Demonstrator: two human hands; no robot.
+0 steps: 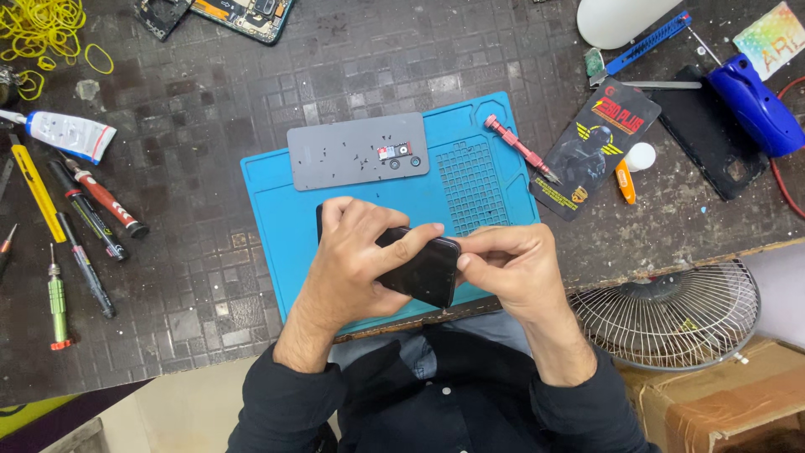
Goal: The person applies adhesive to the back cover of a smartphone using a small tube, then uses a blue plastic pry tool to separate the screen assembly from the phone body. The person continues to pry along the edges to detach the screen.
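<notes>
Black phone (423, 270), tilted over blue mat (277, 218): left hand (356, 260) wrapped around it, right hand (511, 268) pinching its 3 o'clock edge. Risk: a slip could drop it onto the mat, or knock loose screws off the grey plate (344, 159) at 12 o'clock.

The left hand (356, 256) covered most of the black phone (423, 273), so its far end did not show. The right hand (511, 264) hid the phone's right edge. At the top left of the frame, an opened phone (243, 13) was cut off by the edge. The tiny screws on the grey plate (356, 151) were too small to tell apart. The fan (671, 315) hid the floor at the lower right.
</notes>
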